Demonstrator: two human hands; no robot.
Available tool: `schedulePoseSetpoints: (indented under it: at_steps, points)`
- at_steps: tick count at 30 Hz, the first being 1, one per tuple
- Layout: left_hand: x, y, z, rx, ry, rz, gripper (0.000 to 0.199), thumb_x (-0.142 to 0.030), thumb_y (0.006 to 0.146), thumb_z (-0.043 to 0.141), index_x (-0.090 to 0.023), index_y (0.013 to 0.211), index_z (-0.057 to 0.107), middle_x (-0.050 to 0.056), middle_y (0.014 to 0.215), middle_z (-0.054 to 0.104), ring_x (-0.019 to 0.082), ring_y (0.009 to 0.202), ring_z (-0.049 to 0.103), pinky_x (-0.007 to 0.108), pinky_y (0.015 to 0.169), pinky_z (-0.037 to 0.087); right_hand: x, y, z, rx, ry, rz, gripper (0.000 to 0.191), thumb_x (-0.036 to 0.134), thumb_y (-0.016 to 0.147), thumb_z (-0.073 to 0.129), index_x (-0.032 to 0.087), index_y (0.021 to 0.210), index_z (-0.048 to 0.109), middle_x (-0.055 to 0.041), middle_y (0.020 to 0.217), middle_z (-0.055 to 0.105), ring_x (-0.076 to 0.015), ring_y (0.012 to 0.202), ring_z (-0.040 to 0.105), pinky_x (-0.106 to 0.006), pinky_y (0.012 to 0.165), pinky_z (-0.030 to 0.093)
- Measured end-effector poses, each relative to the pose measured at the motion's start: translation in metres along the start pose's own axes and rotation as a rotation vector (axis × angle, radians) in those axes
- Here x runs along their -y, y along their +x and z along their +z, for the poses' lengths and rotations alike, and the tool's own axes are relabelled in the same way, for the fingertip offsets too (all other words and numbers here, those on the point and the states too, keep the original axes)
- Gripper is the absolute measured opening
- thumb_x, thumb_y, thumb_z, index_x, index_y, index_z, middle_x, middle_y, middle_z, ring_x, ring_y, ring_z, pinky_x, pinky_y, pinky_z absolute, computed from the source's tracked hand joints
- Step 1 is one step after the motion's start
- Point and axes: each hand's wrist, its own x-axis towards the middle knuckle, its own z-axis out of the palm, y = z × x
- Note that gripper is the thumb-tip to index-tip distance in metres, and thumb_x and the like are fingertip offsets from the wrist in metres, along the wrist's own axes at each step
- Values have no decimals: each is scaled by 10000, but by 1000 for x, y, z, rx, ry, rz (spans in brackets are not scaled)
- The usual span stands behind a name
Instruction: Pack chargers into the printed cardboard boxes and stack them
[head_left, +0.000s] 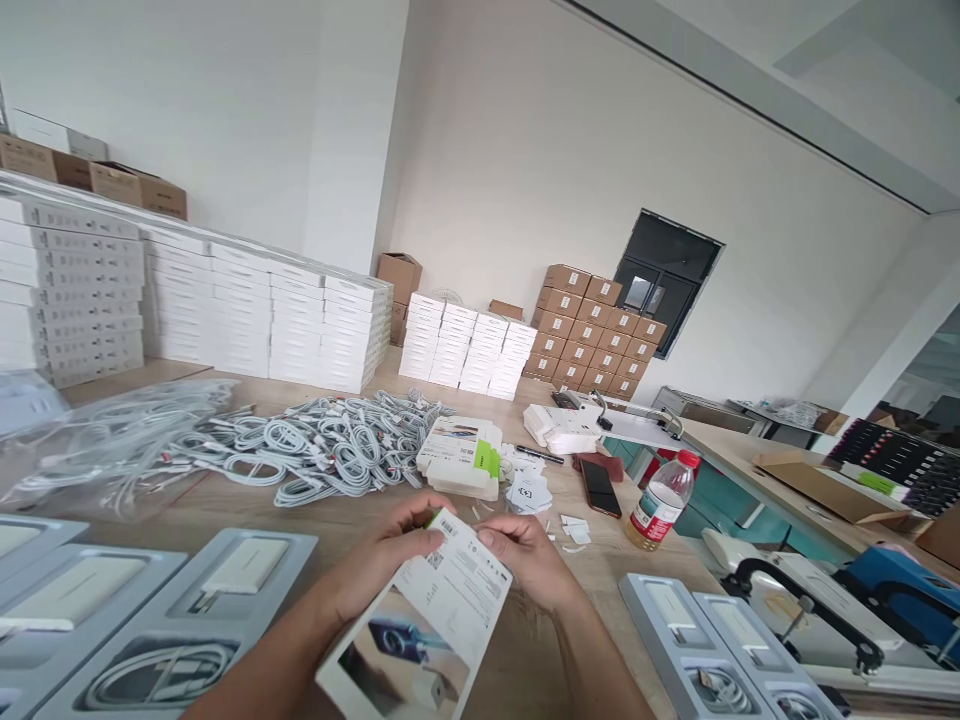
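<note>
Head view.

Item: printed box, white, with a photo on its near half and small print and codes on its far half; held at a tilt in the near centre, over the wooden table.

Left hand: partly curled, gripping the box's far left edge, thumb flat on the printed face.

Right hand: partly curled, thumb and fingers closed about the far right corner of the same box.

Near left: pale blue-grey trays, fitted with white chargers and coiled cables.

Near right: two similar trays, side by side.

Left, farther: clear plastic bag of cables, beside a heap of loose grey-white cables.

Centre, just beyond the hands: flat carton with green band; pen; white cards.

Right of these: dark phone; red-capped bottle, upright.

Far left and centre: stacked white boxes.

Far, right of centre: stacked brown cartons, below and beside a dark-framed window.
</note>
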Motion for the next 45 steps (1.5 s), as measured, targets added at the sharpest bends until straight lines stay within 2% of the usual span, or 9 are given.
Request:
schedulePoseSetpoints:
  at_steps: [7, 15, 21, 24, 30, 35, 38, 42, 45]
  points:
    - [-1, 3, 2, -155, -60, -4, 282, -336, 768, 690, -212, 1016, 635, 2, 847, 628, 164, 716, 557, 250, 623, 405, -9, 2, -8, -69, 14, 16, 326, 491, 744, 779, 165, 730, 778, 7, 626, 680, -106, 582, 512, -237, 593, 381]
    - [4, 6, -3, -217, -176, 63, 340, -331, 767, 712, -221, 1082, 647, 2, 838, 652, 165, 684, 589, 247, 591, 425, -5, -4, -5, 85, 202, 124, 421, 495, 794, 735, 258, 1141, 731, -39, 937, 762, -183, 784, 661, -307, 672, 533]
    - [1, 10, -7, -281, -43, -3, 559, -462, 738, 740, -224, 1232, 631, 14, 834, 693, 210, 749, 647, 274, 629, 478, -6, 2, 1, -100, 264, 87, 433, 483, 723, 794, 223, 1067, 764, -53, 913, 778, -184, 728, 676, -279, 582, 537]
    - [-5, 8, -12, -314, 128, -31, 681, -549, 762, 691, -237, 1351, 554, 68, 1016, 728, 278, 926, 683, 355, 758, 541, -6, 5, 0, -235, 244, 30, 493, 505, 702, 798, 195, 1083, 758, -55, 860, 778, -178, 654, 660, -294, 548, 541]
    - [-22, -9, 0, -423, 628, 241, 514, -493, 724, 746, -309, 1200, 687, 52, 1467, 520, 344, 1380, 404, 455, 1129, 348, -9, 9, -1, -458, 311, -39, 579, 512, 714, 786, 177, 1180, 706, -64, 974, 777, -191, 699, 690, -271, 504, 541]
    - [-36, -21, -5, -521, 270, 123, 625, -529, 770, 696, -302, 1337, 565, 62, 1514, 467, 345, 1372, 423, 420, 1071, 402, -10, 10, 2, -484, 481, 0, 553, 452, 674, 833, 181, 1141, 716, -60, 992, 779, -170, 685, 702, -250, 509, 562]
    - [-42, -30, -12, -624, 218, 148, 534, -531, 755, 712, -263, 1210, 633, 77, 1449, 532, 335, 1367, 429, 422, 1114, 349, -9, 9, 6, -446, 537, 24, 558, 433, 652, 854, 172, 1126, 717, -59, 959, 783, -164, 668, 699, -250, 510, 572]
    - [-43, -44, -3, -625, 298, 151, 497, -487, 765, 730, -280, 1206, 636, 62, 1524, 438, 332, 1388, 401, 440, 1140, 323, -7, 6, 15, -402, 568, 36, 572, 434, 641, 865, 171, 1127, 715, -41, 898, 786, -164, 643, 698, -253, 497, 579]
    - [-38, -51, 11, -578, 123, 30, 660, -475, 753, 754, -273, 1339, 528, 117, 1487, 478, 344, 1334, 472, 461, 1037, 451, -5, 4, 20, -370, 626, 39, 553, 418, 640, 872, 178, 1113, 716, -36, 912, 787, -149, 646, 694, -236, 491, 583]
